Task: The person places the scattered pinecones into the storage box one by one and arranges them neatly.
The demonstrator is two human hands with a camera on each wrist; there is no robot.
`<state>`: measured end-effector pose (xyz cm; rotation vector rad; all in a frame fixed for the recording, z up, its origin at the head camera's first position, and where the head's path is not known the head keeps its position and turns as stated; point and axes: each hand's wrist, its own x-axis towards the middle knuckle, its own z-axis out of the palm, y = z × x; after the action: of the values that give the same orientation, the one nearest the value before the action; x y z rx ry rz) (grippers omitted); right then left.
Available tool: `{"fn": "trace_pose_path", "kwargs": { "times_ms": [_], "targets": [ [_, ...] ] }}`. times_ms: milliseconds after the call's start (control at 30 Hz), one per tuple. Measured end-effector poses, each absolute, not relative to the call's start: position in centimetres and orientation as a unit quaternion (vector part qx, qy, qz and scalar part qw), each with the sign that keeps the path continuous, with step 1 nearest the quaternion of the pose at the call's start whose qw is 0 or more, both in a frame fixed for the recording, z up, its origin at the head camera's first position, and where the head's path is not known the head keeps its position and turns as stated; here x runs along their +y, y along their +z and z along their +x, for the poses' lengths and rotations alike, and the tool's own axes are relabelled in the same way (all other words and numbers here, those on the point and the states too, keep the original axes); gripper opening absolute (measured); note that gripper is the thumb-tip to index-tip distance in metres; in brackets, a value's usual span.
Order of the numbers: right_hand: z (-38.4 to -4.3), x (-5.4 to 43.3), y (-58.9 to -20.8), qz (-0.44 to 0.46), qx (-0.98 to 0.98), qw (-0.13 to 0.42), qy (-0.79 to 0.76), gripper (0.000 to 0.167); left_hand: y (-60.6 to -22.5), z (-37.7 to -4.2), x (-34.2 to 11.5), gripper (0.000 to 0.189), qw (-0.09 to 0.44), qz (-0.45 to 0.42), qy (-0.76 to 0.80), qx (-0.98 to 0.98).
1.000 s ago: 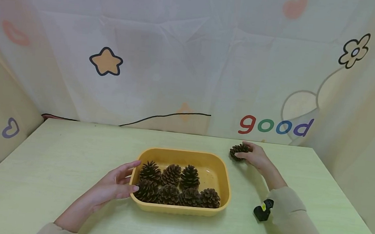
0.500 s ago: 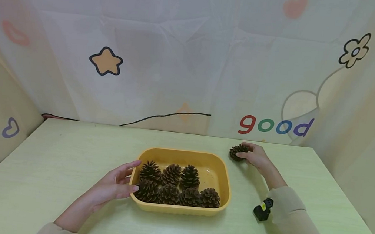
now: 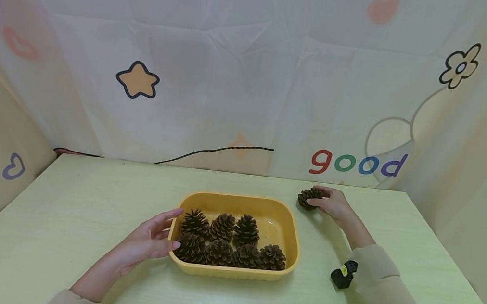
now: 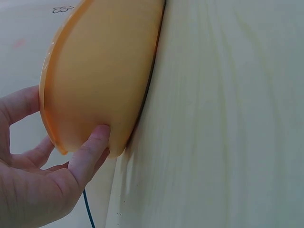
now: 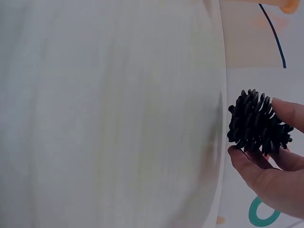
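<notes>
A yellow plastic tub (image 3: 231, 272) stands on the table, with two rows of brown pine cones (image 3: 219, 253) inside. My left hand (image 3: 151, 235) grips the tub's left end, thumb and index finger spread along the rim; in the left wrist view a fingertip (image 4: 101, 133) lies against its outer wall (image 4: 102, 71). Beyond the tub's far right corner, my right hand (image 3: 333, 204) holds one more pine cone (image 3: 309, 199). Seen from the right wrist, this pine cone (image 5: 256, 122) sits between the thumb and the fingers, its scales spread.
The pale wooden table (image 3: 91, 206) reaches back to a printed cloth (image 3: 214, 86) with a star and the word "good". Inside the tub, bare floor (image 3: 273, 229) shows at the back right. A black device (image 3: 343, 275) is at the right sleeve.
The right sleeve and the black device have shifted very slightly to the right. Both hands, the tub and the pine cones stay practically where they were.
</notes>
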<state>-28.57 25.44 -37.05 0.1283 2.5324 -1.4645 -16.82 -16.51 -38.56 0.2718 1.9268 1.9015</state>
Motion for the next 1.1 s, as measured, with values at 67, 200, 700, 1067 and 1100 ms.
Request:
{"fn": "trace_pose_path", "kwargs": {
  "times_ms": [67,200,700,1067,1100],
  "targets": [
    [-28.4,25.5,-36.9,0.037,0.859,0.108,-0.498,0.060,-38.5,-16.8,-16.5,0.078,0.210,0.097,0.684,0.692],
    [-28.0,25.5,-36.7,0.027,0.856,0.108,-0.504,0.059,-38.4,-16.7,-16.5,0.078,0.210,0.095,0.682,0.694],
    [-26.5,25.5,-35.5,-0.014,0.870,0.082,-0.486,0.059,-38.4,-16.8,-16.5,0.078,0.209,0.093,0.681,0.696],
    [-25.4,25.8,-35.0,-0.028,0.865,0.073,-0.496,0.062,-38.6,-16.8,-16.5,0.078,0.210,0.094,0.682,0.694],
    [-25.3,25.7,-35.0,-0.029,0.864,0.072,-0.498,0.063,-38.6,-16.8,-16.5,0.078,0.211,0.094,0.682,0.694]
  ]
}}
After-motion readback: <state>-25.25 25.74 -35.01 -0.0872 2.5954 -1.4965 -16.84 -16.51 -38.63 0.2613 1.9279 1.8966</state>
